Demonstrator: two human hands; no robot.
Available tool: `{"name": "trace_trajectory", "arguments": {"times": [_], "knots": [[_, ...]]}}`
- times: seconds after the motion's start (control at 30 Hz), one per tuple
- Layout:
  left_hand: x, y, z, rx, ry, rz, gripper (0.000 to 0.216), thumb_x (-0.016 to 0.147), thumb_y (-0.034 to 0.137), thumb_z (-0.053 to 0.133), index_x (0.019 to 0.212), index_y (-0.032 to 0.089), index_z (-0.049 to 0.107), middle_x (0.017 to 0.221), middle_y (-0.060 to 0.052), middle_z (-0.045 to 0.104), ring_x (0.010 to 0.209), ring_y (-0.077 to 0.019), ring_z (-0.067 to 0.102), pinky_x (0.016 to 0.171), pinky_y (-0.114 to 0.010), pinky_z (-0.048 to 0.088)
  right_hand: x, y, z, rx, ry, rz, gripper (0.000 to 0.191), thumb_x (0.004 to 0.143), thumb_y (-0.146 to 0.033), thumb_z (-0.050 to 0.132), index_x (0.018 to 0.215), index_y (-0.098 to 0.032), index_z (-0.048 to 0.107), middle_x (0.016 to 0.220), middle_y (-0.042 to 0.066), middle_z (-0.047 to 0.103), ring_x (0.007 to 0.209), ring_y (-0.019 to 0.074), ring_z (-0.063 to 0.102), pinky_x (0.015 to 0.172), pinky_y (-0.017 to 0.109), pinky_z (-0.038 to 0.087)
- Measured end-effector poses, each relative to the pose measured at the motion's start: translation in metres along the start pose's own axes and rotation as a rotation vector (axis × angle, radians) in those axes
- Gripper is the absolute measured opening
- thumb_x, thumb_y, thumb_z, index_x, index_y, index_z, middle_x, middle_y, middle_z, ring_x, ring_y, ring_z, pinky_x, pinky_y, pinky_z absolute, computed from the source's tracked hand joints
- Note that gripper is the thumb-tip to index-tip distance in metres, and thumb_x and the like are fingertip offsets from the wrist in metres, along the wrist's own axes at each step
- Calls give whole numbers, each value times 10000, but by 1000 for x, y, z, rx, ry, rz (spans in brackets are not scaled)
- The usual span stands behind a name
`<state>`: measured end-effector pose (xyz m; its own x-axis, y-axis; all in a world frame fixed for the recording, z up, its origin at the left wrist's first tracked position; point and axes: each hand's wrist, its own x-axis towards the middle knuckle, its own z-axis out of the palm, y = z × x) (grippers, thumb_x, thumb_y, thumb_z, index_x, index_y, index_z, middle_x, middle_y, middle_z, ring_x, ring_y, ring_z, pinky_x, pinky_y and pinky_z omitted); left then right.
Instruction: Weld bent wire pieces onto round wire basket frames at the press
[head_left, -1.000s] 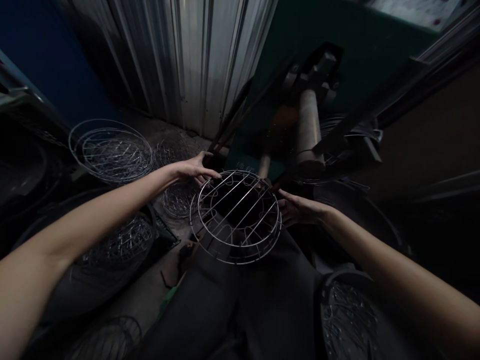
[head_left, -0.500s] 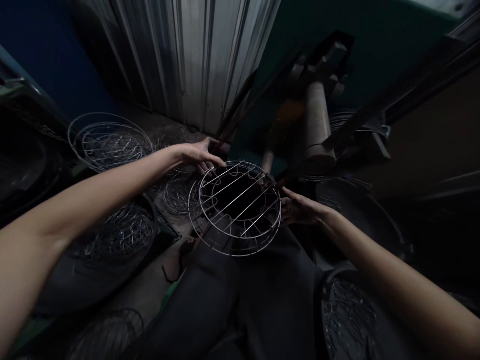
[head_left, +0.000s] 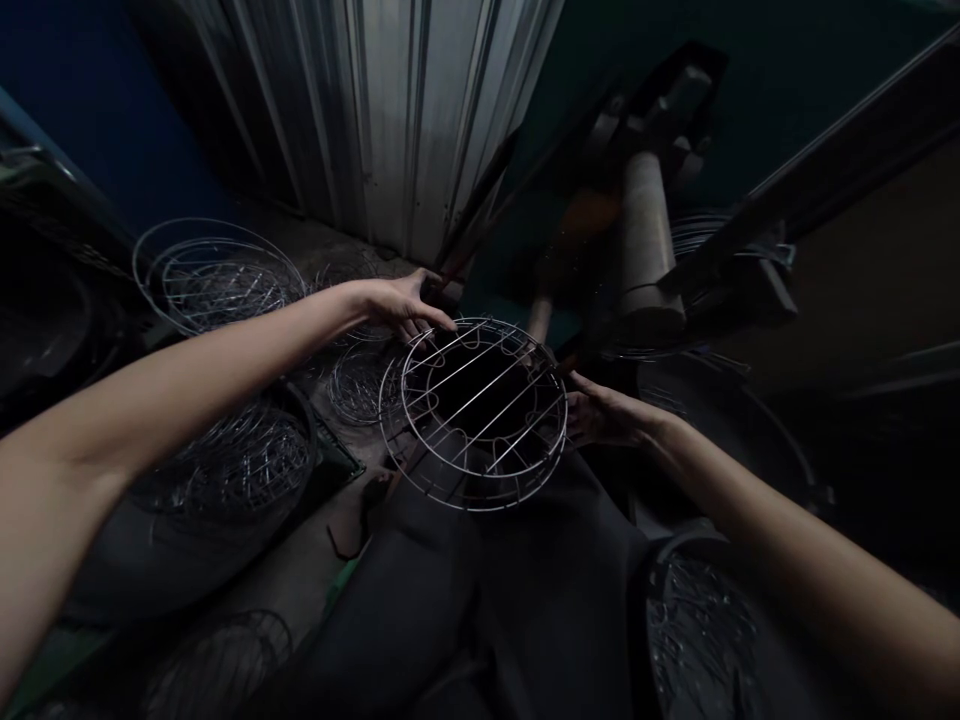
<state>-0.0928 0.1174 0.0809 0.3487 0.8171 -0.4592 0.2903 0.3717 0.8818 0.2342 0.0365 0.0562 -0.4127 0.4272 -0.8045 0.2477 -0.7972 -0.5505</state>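
Note:
A round wire rack [head_left: 491,474] of steel rings, with parallel bars across it and small bent loops round its inside, sits level above my lap. My left hand [head_left: 409,306] is at its far left rim, thumb on the upper ring and fingers curled at the side. At the right rim, my right hand [head_left: 606,412] grips the rack, with some fingers hidden behind the wires. Just beyond the rack's far edge are dark metal machine parts, too dim to make out fully.
Large wire rings [head_left: 217,275] lie heaped at the left. A tub of bent wire pieces [head_left: 247,455] stands below them, and another dark tub [head_left: 701,620] is at lower right. A thick metal cylinder [head_left: 651,235] juts out at upper right, before a green panel. Corrugated metal sheeting [head_left: 397,130] stands behind.
The wire rack and both hands appear very slightly further right, along with a small shift of the whole view. The grip on the rack looks the same.

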Motion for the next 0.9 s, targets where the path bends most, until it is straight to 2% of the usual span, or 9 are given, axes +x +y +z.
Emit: {"name": "trace_trajectory", "arguments": {"times": [0.17, 0.3, 0.43, 0.57, 0.67, 0.73, 0.8, 0.9], "knots": [[3, -5, -3, 90, -11, -15, 1052, 515, 249, 867, 1367, 214, 251, 609, -6, 587, 433, -153, 571, 459, -236, 429, 1, -1, -1, -25, 5, 10, 610, 861, -688, 278, 923, -158, 575, 820, 87, 686, 797, 220, 660, 911, 433, 427], [4, -9, -6, 108, -76, 28, 1052, 528, 325, 860, 1364, 239, 227, 597, -9, 600, 371, -123, 524, 400, -204, 378, -4, 2, -2, -4, 18, -35, 659, 847, -712, 251, 1111, -166, 509, 808, 78, 679, 783, 229, 656, 919, 466, 403], [1, -8, -5, 95, -75, 22, 1060, 526, 295, 865, 1364, 235, 218, 584, 9, 594, 392, -133, 559, 417, -205, 405, -10, 9, 0, 30, 39, -116, 674, 870, -687, 181, 1270, -189, 395, 929, 106, 680, 846, 235, 658, 957, 498, 352], [-1, -7, -4, 102, -77, 36, 1063, 530, 300, 863, 1362, 235, 204, 613, -4, 614, 440, -160, 604, 436, -213, 436, -11, 16, 4, 41, 78, -162, 579, 925, -591, 189, 1297, -192, 381, 1033, 135, 666, 883, 229, 662, 991, 500, 329], [-5, -10, -3, 103, -83, 52, 1032, 551, 321, 851, 1354, 242, 209, 604, 11, 608, 428, -139, 589, 441, -204, 439, -8, 20, 7, 66, 172, -207, 388, 973, -401, 283, 1268, -179, 401, 1015, 133, 675, 865, 197, 671, 984, 449, 372], [-13, -15, 0, 108, -85, 65, 1044, 549, 326, 849, 1362, 241, 199, 640, -1, 625, 459, -138, 600, 472, -220, 468, -7, 24, 6, 49, 224, -241, 293, 948, -240, 394, 1232, -175, 424, 987, 119, 684, 858, 177, 673, 961, 411, 410], [-25, -24, 7, 128, -76, 107, 1086, 546, 323, 848, 1386, 243, 165, 694, -19, 643, 524, -143, 623, 523, -239, 497, -4, 30, 3, 13, 242, -254, 316, 887, -136, 487, 1198, -167, 445, 959, 107, 690, 853, 170, 673, 923, 377, 452], [-48, -47, 21, 166, -14, 211, 1152, 537, 316, 848, 1420, 260, 110, 755, -25, 649, 667, -161, 656, 635, -269, 525, -3, 44, -1, -18, 224, -255, 408, 791, -124, 624, 1169, -147, 472, 891, 85, 691, 802, 170, 673, 835, 330, 507]]}}
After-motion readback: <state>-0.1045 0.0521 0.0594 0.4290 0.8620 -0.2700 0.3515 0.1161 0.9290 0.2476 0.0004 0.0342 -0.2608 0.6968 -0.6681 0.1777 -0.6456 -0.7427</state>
